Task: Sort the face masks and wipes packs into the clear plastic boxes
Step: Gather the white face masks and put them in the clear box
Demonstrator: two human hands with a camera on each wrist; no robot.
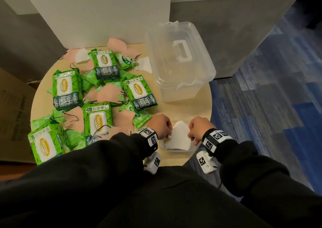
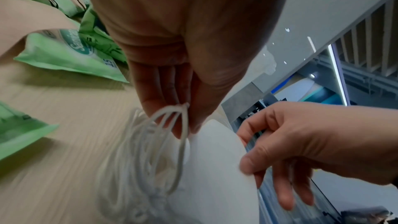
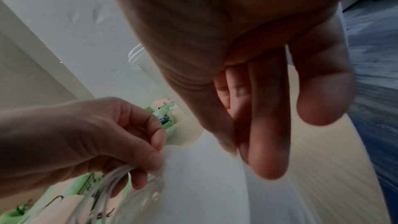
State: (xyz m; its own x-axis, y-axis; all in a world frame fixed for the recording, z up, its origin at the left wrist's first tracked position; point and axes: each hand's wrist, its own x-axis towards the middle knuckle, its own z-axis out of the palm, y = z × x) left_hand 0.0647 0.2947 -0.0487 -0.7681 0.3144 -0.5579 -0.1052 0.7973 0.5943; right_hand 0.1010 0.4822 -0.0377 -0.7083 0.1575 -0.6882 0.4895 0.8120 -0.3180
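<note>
A stack of white face masks (image 1: 179, 138) is held between both hands over a small clear box (image 1: 176, 149) at the table's near edge. My left hand (image 1: 167, 134) pinches the masks' left edge together with their white ear loops (image 2: 172, 117). In the left wrist view my left hand (image 2: 185, 130) holds the loops, and my right hand (image 2: 269, 164) pinches the masks (image 2: 215, 168) with thumb in front. My right hand (image 1: 191, 137) grips the right edge. Green wipes packs (image 1: 64, 88) and peach masks (image 1: 106, 95) cover the left of the table.
A larger clear box (image 1: 181, 88) with its lid on and a white handle stands at the back right of the round wooden table (image 1: 200, 109). White panels rise behind it. Blue carpet lies to the right, a cardboard box to the left.
</note>
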